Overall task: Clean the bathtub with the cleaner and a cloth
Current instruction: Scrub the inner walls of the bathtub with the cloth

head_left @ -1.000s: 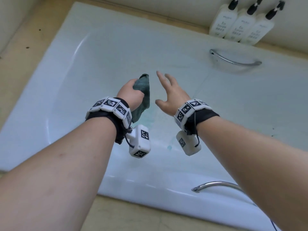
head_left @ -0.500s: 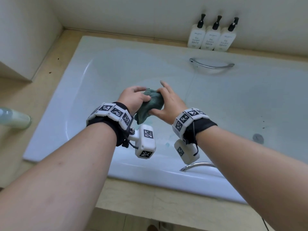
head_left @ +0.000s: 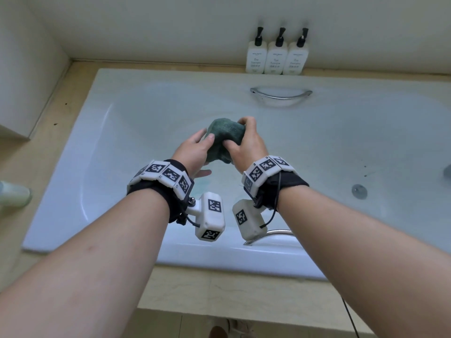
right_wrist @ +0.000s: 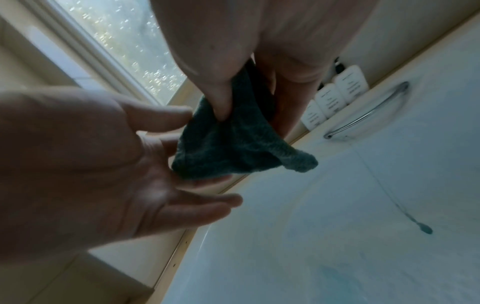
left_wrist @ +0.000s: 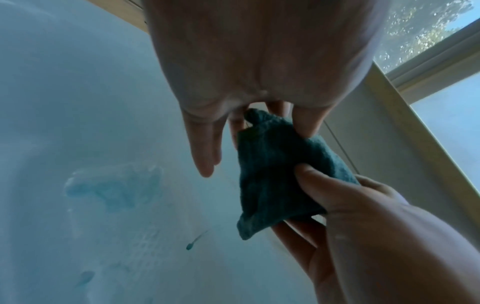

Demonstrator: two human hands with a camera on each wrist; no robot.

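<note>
Left hand (head_left: 195,152) and right hand (head_left: 247,147) both pinch the bunched green cloth (head_left: 225,134) mid-frame, blue cleaner puddle (head_left: 203,189) sits just below, closer to the left one.

We curl our right hand (head_left: 249,146) round the cloth (head_left: 227,132) while our left hand (head_left: 195,152) pinches it, its lower fingers (head_left: 204,172) straight

Back ledge: three white pump bottles (head_left: 277,54), black tops, shoulder to shoulder against the wall (head_left: 146,28). Tan stone surround (head_left: 219,296) all round, with a few dark specks (head_left: 55,123) on its left strip. The wrist views catch a window (right_wrist: 124,41), sunlit leaves (left_wrist: 428,24) beyond.
</note>
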